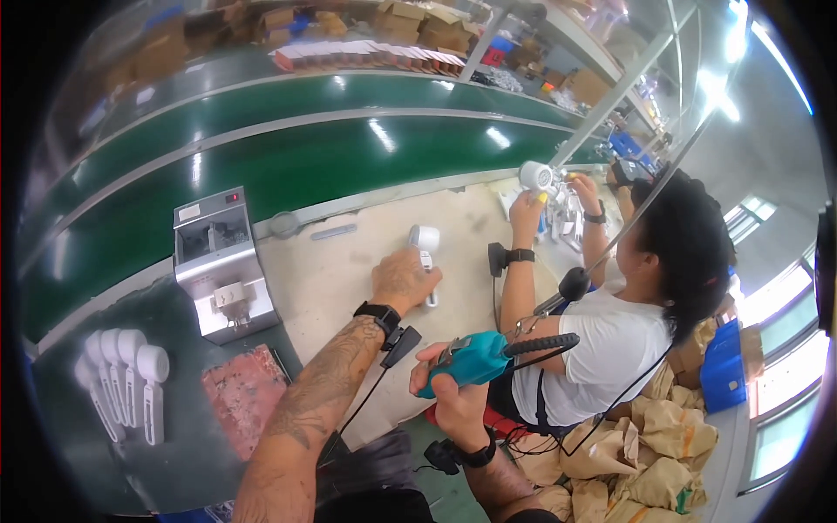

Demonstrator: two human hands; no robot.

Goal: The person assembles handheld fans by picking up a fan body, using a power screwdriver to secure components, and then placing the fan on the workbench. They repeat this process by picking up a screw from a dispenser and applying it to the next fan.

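Observation:
My left hand [404,279] is closed over the handle of a white piece shaped like a shower head [425,238], which lies on the pale bench top. Its round head points away from me and part of the handle is hidden under my fingers. In my right hand [455,405], held above the bench's near edge, is a teal electric screwdriver [471,359]. A black coiled cord [545,343] runs from its end to the right. The screwdriver's tip is hard to make out and appears apart from the white piece.
A screw feeder [225,261] stands left of my arm, near a worn red mat [244,397]. Several similar white pieces [131,370] lie in a row at far left. A green conveyor [331,157] runs behind. To the right, a co-worker [602,314] holds another white piece [535,177].

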